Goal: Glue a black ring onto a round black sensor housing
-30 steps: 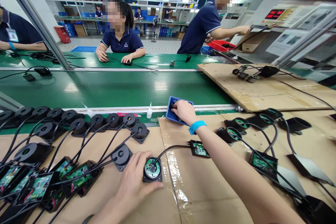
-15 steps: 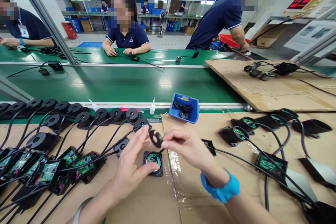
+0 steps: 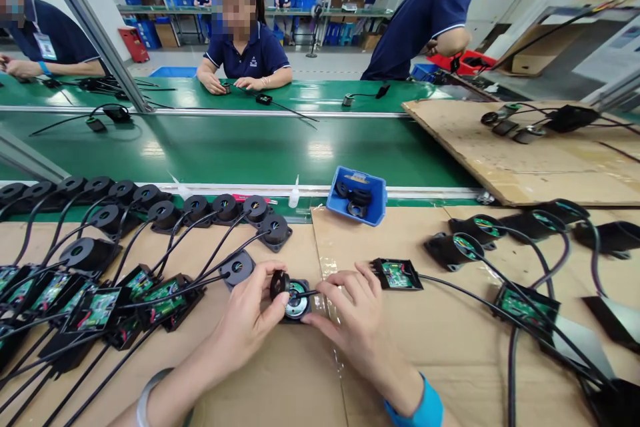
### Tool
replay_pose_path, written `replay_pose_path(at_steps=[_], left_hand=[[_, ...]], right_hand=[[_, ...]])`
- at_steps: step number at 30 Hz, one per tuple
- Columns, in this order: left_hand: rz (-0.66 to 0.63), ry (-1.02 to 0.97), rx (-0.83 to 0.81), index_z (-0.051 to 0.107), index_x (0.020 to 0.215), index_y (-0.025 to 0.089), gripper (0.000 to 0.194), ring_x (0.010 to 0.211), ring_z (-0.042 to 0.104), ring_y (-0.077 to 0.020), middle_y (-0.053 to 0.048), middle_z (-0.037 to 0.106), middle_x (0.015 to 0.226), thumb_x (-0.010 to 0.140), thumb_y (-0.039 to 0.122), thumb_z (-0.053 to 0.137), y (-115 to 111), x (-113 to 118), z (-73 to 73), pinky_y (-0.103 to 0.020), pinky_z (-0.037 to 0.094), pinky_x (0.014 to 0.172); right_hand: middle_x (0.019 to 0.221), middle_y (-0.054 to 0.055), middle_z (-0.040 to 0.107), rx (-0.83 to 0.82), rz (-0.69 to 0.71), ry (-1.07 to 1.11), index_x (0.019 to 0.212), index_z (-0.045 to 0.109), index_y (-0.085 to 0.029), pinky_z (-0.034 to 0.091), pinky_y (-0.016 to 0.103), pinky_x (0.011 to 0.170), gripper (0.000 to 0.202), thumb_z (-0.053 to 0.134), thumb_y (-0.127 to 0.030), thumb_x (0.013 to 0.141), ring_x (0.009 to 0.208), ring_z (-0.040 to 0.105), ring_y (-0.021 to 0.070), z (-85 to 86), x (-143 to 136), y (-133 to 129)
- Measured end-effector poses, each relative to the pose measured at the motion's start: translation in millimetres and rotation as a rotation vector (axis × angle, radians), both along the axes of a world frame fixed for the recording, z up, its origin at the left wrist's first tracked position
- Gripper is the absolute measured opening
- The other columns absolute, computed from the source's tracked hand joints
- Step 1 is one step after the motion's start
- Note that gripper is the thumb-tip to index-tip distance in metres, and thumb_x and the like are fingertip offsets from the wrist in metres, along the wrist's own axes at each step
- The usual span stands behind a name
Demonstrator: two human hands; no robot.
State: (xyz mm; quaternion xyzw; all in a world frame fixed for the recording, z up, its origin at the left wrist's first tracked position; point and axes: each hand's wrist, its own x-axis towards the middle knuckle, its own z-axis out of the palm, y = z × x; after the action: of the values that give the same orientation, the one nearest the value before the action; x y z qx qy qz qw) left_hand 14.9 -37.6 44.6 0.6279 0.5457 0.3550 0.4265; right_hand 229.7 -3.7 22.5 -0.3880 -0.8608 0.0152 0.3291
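My left hand (image 3: 255,300) pinches a black ring-shaped cap (image 3: 279,285) between thumb and fingers, tilted up on edge. Just right of the cap, a black round housing (image 3: 299,307) with a green circuit board inside lies on the cardboard. A black cable (image 3: 309,293) comes out of its middle toward the right. My right hand (image 3: 355,310) has its fingertips on that cable, while its thumb is at the housing's edge. Beyond the right fingers lies an open black box with a green circuit board (image 3: 399,274).
Rows of black cabled housings (image 3: 227,209) and open circuit boxes (image 3: 95,310) lie at left. More housings (image 3: 457,250) lie at right. A blue bin (image 3: 373,215) of black rings and a small white bottle (image 3: 294,195) stand ahead. Co-workers sit and stand beyond the green bench (image 3: 225,147).
The black ring-shaped cap has passed from my right hand to my left. My right hand has come down to the cable beside the housing. The view has shifted slightly.
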Motion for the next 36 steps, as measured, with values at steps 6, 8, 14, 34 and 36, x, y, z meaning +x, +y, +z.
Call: replay_pose_path(at_steps=[6,8,14,34,36], left_hand=[[-0.059,0.219,0.216,0.057,0.122,0.023,0.027,0.107,0.066,-0.0204,-0.008,0.063,0.117,0.096,0.025,0.054,-7,-5,5.4,-0.034,0.058,0.091],[-0.066,0.3,0.36,0.061,0.122,0.022,0.029,0.107,0.067,-0.0185,-0.009,0.061,0.118,0.094,0.019,0.055,-5,-6,8.1,-0.03,0.058,0.092],[-0.119,0.392,0.659,0.065,0.114,0.016,0.02,0.113,0.067,-0.0208,-0.013,0.068,0.121,0.097,0.017,0.055,0,-2,4.9,-0.031,0.058,0.097],[-0.194,0.454,0.752,0.073,0.101,0.016,0.017,0.115,0.065,-0.0223,-0.013,0.07,0.117,0.097,0.017,0.057,4,0,6.8,-0.035,0.062,0.094],[-0.199,0.488,0.75,0.072,0.102,0.016,0.015,0.119,0.062,-0.0234,-0.012,0.069,0.118,0.096,0.014,0.058,3,1,8.3,-0.039,0.061,0.097]], right_hand=[[0.086,0.004,0.062,0.015,-0.017,0.126,0.099,0.066,-0.02,0.037,0.04,0.092,0.023,0.06,-0.042,0.096,0.083,0.06,0.0166,1.1,-2,-6],[0.086,0.004,0.063,0.011,-0.015,0.144,0.097,0.066,-0.02,0.038,0.04,0.091,0.021,0.062,-0.04,0.094,0.082,0.06,0.0168,0.7,-1,-7],[0.085,0.006,0.063,0.026,-0.021,0.171,0.094,0.068,-0.018,0.038,0.041,0.089,0.018,0.066,-0.036,0.093,0.082,0.06,0.0173,-0.7,-2,-8],[0.087,0.008,0.062,0.009,-0.008,0.195,0.095,0.068,-0.014,0.04,0.042,0.083,0.015,0.07,-0.027,0.089,0.084,0.058,0.0192,-2.8,-1,-9],[0.087,0.007,0.062,0.008,-0.006,0.194,0.096,0.068,-0.014,0.04,0.042,0.083,0.014,0.07,-0.027,0.089,0.084,0.058,0.0189,-2.5,-1,-9]])
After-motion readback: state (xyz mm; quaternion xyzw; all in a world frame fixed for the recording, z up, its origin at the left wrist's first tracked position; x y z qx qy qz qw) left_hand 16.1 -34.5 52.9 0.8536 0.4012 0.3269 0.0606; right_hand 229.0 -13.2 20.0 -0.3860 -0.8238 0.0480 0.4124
